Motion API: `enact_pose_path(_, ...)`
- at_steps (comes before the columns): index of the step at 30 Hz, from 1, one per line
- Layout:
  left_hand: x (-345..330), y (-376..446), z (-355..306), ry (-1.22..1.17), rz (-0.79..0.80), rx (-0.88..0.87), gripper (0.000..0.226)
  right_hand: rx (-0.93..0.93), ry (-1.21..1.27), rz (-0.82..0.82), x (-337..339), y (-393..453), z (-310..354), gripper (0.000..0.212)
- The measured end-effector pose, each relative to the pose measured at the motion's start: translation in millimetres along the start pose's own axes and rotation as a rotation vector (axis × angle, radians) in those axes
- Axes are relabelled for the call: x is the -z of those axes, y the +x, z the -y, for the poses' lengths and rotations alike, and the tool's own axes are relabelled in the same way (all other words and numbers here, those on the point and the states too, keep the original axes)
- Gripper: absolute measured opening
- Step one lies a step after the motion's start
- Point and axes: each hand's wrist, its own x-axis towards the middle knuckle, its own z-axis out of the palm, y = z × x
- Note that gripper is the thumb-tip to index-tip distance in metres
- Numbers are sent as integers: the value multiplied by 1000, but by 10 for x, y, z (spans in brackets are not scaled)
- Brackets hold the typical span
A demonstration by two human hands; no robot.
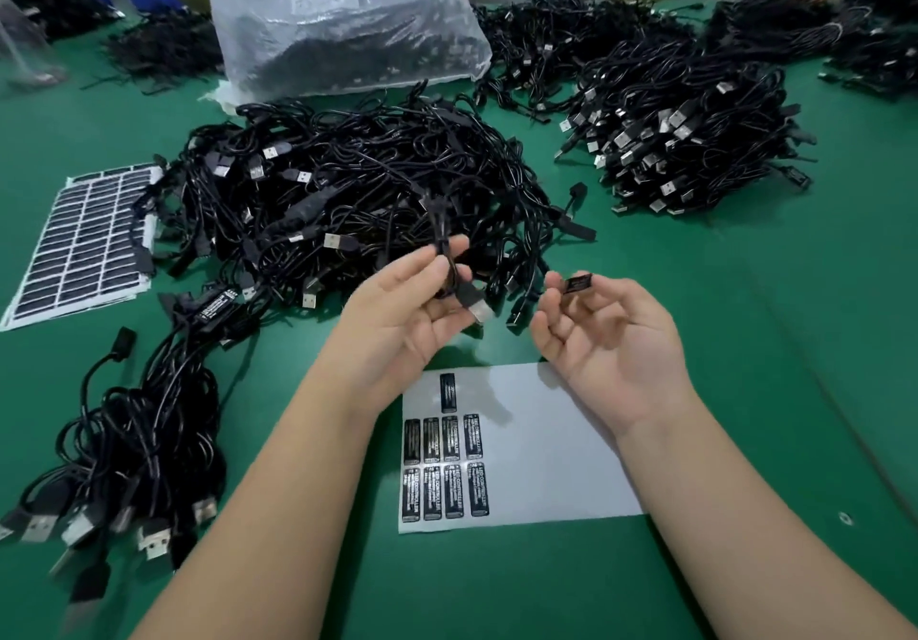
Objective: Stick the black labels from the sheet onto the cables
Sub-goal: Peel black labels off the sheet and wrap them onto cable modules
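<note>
We hold a bundled cable (443,262) in our left hand (412,306), and our right hand (603,336) pinches one peeled label (579,283). At six o'clock the sheet (546,446) keeps nine labels; the big pile (347,192) at twelve looks mostly unlabelled.

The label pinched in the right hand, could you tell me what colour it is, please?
Black with small white print, seen in the head view: the label pinched by the right hand.
</note>
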Motion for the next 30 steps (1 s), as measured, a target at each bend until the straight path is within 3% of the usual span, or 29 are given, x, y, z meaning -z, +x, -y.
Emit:
enact_pose_path(3, 115, 21, -99, -148, 117, -74, 30, -8, 12, 4, 9, -5, 6, 14)
enact_pose_path(5, 153, 48, -120, -166, 95, -70, 34, 1, 16, 1, 2, -13, 1, 12)
enact_pose_path(9, 105, 73, -60, 40, 29, 77, 46, 8, 16, 34, 5, -32, 24, 7)
enact_pose_path(18, 18, -29, -56, 432, 232, 381, 36, -88, 7, 130, -45, -120, 23, 10)
enact_pose_path(21, -1, -57, -82, 555, 279, 460, 29, -101, 29, 206, -49, -148, 33, 30)
enact_pose_path(23, -20, -61, -89, 692, 216, 351, 18, -104, 33, 249, -56, -152, 38, 28)
enact_pose_path(25, -19, -43, -81, 804, 20, 134, 18, -121, 5, 292, -63, -159, 39, 26)
enact_pose_path(27, -19, -8, -78, 752, -138, -13, 22, -146, -120, 339, -58, -161, 22, 26)
enact_pose_path(30, -67, -19, -67, 697, -188, -93, 24, -198, -344, 410, -73, -169, -37, 14)
